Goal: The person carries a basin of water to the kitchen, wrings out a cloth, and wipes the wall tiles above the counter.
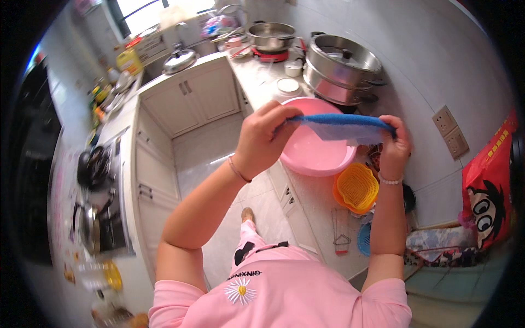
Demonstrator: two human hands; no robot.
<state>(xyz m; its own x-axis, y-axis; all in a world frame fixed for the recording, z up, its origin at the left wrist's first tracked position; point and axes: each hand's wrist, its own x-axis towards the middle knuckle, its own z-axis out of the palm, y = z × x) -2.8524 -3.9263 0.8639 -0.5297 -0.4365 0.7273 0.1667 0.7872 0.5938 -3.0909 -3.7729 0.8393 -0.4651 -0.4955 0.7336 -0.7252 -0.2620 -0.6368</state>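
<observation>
My left hand (266, 135) and my right hand (397, 137) grip opposite ends of a blue cloth-like piece (342, 119). It stretches level between them, with a fuzzy upper edge and a paler, seemingly translucent part hanging below. Under it, apart from it, a round pink plastic basin (320, 169) rests on the counter; what is inside the basin is hard to tell. An orange-yellow plastic strainer basket (357, 187) sits beside the basin, left of my right forearm.
Behind the basin stands a stacked steel steamer (342, 76) by the tiled wall. A steel pot (270, 35) sits on a red burner (270, 54). Wire tongs (340, 233) and a blue basket (364, 240) lie nearer me. A gas stove (110, 213) is at left.
</observation>
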